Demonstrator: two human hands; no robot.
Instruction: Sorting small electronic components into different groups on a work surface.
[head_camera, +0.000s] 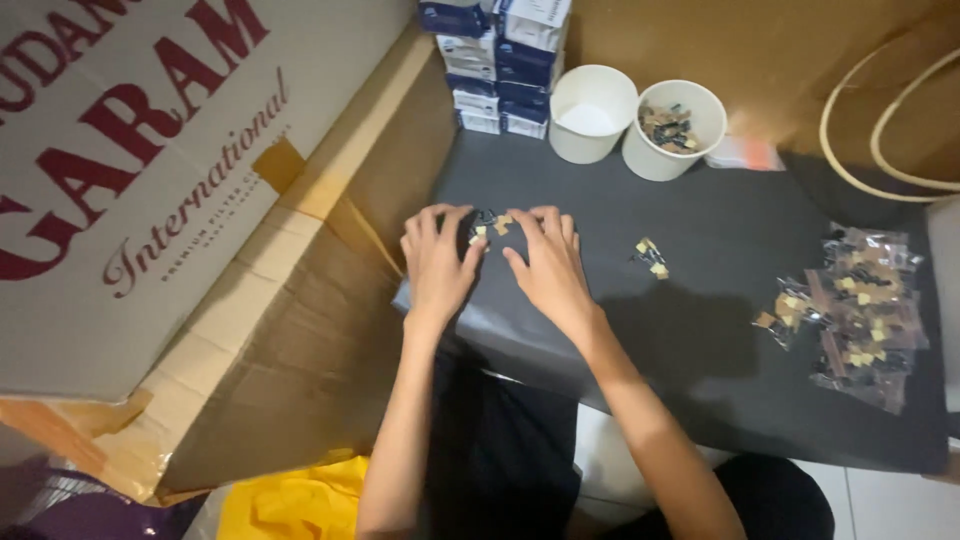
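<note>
My left hand and my right hand lie palm down on a dark grey board, fingers spread. Between their fingertips sits a small heap of tiny black and tan parts, which both hands touch; neither grips anything that I can see. A few more such parts lie loose to the right of my right hand.
Two white paper cups stand at the back: one empty, one holding small parts. Stacked blue-and-white boxes stand behind them. Clear packets of parts lie at the right. A big cardboard carton fills the left.
</note>
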